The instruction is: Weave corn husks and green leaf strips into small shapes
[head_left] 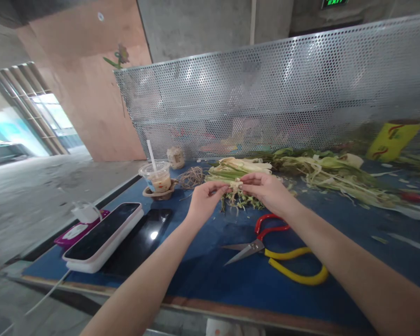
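Observation:
Above the blue tabletop (203, 273), my left hand (206, 200) and my right hand (268, 190) meet, each pinching one side of a small pale knotted piece (235, 185). Thin strands hang below the piece. Its exact kind is too small to make out. Behind the fingers lies a bundle of pale and green husk-like leaves (245, 164), with short green stem cuttings (248, 202) just beneath it. Scissors (257, 246) with one red and one yellow handle lie with blades apart, partly under my right forearm. Left of the bundle sits a tangle of brown twine (192, 177).
A drink cup (156, 179) with a straw, a white-cased phone (103, 238), a dark tablet (140, 247) and a purple power strip (80, 231) occupy the left. Dried leaves (331, 177) and a yellow packet (392, 140) lie right. A perforated metal panel (238, 98) closes the back.

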